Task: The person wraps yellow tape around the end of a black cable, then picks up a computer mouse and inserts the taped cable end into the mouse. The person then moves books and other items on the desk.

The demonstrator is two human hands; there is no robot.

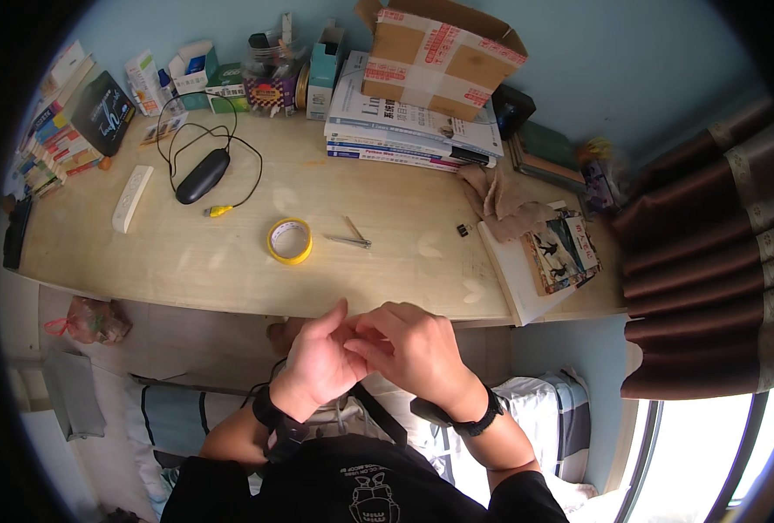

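Note:
Just off the desk's front edge my two hands meet in front of my chest. My left hand (320, 353) is turned palm up and open, its thumb stretched out and its other fingers partly covered by the right hand. Over those fingers my right hand (415, 347) is closed, thumb and fingertips drawn together in a pinch. Whatever it may hold is hidden or too small to make out. On the desk beyond lie a metal nail clipper (349, 241) with its lever swung out and a yellow tape roll (289, 241).
A dark oval device with a cable (202, 177) and a white power strip (131, 200) lie left on the desk (404, 279). At the back, a cardboard box (439, 57) sits on stacked books (387, 131). A brown cloth (504, 205) lies by books at right, near a curtain (701, 270).

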